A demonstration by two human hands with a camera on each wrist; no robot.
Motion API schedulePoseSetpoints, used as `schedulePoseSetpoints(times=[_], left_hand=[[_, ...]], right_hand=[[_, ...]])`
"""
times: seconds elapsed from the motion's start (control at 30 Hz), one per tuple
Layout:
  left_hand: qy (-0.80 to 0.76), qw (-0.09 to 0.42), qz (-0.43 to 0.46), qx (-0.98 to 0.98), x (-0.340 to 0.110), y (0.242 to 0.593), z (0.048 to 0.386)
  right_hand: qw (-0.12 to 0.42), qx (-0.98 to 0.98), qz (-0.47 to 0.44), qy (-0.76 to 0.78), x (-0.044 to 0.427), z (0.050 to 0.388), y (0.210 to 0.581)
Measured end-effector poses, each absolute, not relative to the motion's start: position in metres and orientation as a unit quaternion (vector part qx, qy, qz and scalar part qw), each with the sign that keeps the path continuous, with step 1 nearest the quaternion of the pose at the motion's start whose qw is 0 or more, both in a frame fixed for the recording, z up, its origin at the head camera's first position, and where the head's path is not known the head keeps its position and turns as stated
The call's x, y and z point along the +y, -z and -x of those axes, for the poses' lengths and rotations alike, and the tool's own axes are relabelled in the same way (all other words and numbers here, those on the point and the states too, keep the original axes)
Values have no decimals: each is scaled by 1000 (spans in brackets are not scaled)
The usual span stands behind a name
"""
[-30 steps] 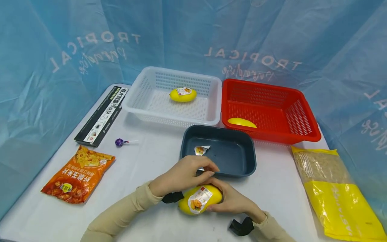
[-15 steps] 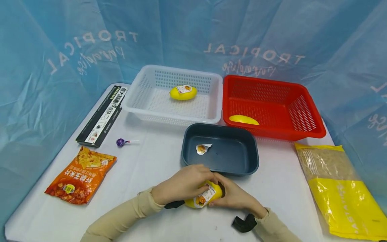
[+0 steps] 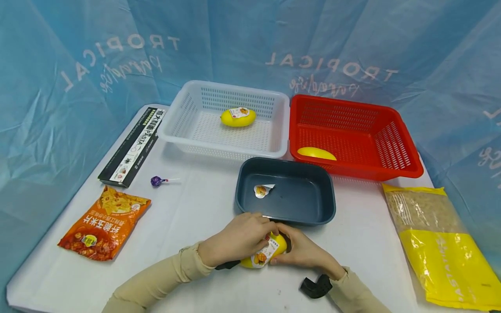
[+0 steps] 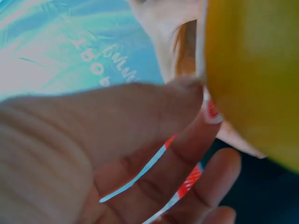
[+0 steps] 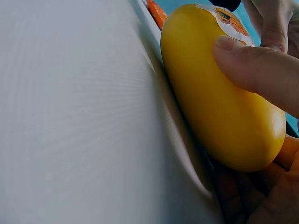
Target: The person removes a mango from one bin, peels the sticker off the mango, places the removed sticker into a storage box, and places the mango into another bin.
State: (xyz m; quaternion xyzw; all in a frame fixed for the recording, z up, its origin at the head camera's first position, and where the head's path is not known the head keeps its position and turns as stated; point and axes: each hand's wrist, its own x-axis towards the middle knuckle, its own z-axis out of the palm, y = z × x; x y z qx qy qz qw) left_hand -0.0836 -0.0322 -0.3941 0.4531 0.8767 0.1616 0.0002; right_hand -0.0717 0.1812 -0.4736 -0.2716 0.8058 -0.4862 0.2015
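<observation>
A yellow mango [image 5: 210, 102] with a white picture sticker [image 3: 263, 254] lies near the front of the table. My right hand [image 3: 305, 248] grips it from the right, its thumb pressed on the skin beside the sticker in the right wrist view. From the left and above, my left hand [image 3: 238, 238] reaches over the mango. In the left wrist view its thumb and index finger pinch the red-and-white edge of the sticker [image 4: 212, 111] against the fruit. The left hand covers part of the mango in the head view.
Just beyond the hands stands a dark blue tray [image 3: 297, 198] holding a loose sticker [image 3: 263, 190]. Behind are a white basket [image 3: 219, 150] and a red basket [image 3: 352, 167], each with a mango. Chips [image 3: 103, 224], a lollipop [image 3: 156, 181] and a pasta box [image 3: 133, 148] lie left; a pasta bag [image 3: 442, 252] lies right.
The left hand has come down from above the tray's near edge onto the mango's sticker. The mango has turned slightly in the right hand. Over the last half second little has moved.
</observation>
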Motion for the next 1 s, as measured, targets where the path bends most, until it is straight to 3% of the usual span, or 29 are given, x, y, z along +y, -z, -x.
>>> schedulePoseSetpoints(times=[0.2, 0.33, 0.47, 0.6, 0.73, 1.0], left_hand=[[-178, -35, -453, 873, -30, 399, 85], [-181, -32, -464, 867, -32, 396, 83], [-185, -23, -477, 859, -36, 387, 79], [-232, -47, -485, 842, -44, 370, 75], [-308, -84, -445, 837, -53, 354, 81], [-357, -61, -362, 859, -57, 361, 105]], right_hand=[[202, 797, 284, 493, 181, 73, 475], [189, 806, 290, 479, 180, 74, 473], [181, 822, 286, 459, 179, 75, 471], [179, 826, 283, 454, 179, 76, 469], [178, 832, 282, 443, 179, 74, 468], [205, 826, 269, 452, 175, 72, 468]])
